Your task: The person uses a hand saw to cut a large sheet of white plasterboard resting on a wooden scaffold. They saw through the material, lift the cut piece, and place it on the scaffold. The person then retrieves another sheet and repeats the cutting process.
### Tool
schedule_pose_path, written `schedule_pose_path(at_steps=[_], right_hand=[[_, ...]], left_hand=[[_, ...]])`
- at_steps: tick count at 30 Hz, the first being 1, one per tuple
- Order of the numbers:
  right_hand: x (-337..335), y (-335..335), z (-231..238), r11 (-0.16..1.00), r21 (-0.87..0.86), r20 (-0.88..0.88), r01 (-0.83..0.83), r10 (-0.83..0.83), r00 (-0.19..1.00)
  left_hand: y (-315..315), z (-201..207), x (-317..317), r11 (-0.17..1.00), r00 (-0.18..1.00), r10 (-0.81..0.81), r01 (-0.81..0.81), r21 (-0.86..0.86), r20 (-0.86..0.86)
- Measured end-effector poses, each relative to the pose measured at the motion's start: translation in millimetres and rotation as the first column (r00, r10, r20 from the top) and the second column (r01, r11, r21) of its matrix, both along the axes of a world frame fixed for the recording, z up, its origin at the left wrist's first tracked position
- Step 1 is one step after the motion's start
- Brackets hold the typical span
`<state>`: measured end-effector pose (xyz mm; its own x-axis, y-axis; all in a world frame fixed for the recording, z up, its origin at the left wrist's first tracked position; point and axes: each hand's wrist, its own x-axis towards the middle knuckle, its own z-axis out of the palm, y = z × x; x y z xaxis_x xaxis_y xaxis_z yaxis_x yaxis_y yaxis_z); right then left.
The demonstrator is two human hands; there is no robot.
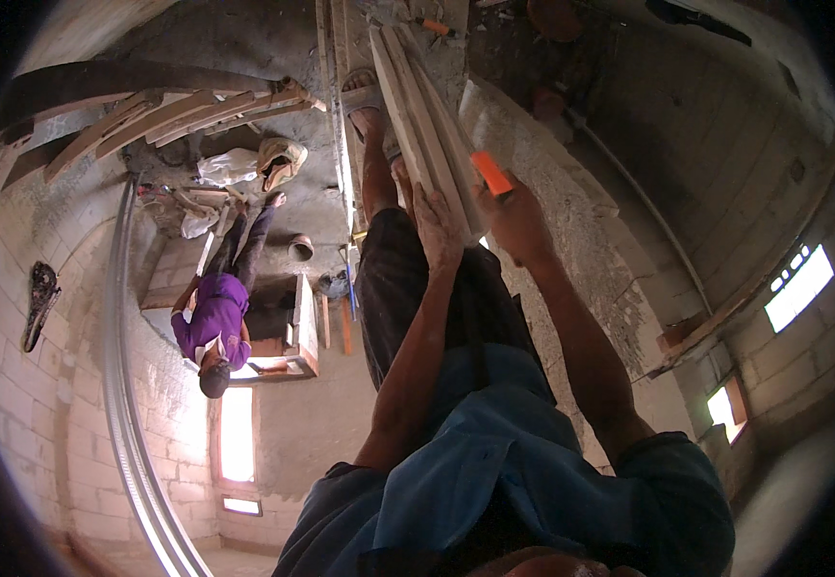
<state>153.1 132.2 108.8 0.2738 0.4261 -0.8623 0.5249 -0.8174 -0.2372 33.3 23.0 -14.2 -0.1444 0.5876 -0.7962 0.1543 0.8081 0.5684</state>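
A bundle of long, pale wooden strips [408,106] runs away from me, its near end at my lap. Along the left side of that near end lies my left hand [439,229], its fingers stretched out flat on the wood. My right hand [518,223] is closed just right of the strips. Out of its grip sticks a bright orange, block-like piece [492,173], dark at its lower end; its exact kind cannot be made out. The strips' far end lies on the floor beyond my left foot [367,120].
Another orange-handled tool [434,27] lies at the far end. Curved wooden pieces [163,115] lean at the left. A person in purple [215,308] is beside a wooden frame [304,332]; a bucket [300,248] and sacks [281,162] are nearby. A rough wall [586,207] rises on my right.
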Motion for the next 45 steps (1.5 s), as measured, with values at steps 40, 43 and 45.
schedule_pose_path(at_steps=[40,43,45], right_hand=[[114,13,-611,0.501,0.716,0.517,-0.486,0.088,0.852],[67,-14,-557,0.715,0.699,0.266,-0.019,-0.235,0.935],[61,-98,-559,0.746,0.441,-0.325,0.5,-0.386,0.863]], left_hand=[[123,6,-64,0.614,0.677,-0.718,0.725,-0.313,0.159],[111,18,-63,0.667,0.751,-0.658,0.612,-0.425,0.05],[106,7,-70,0.654,0.753,-0.656,0.602,-0.458,0.053]])
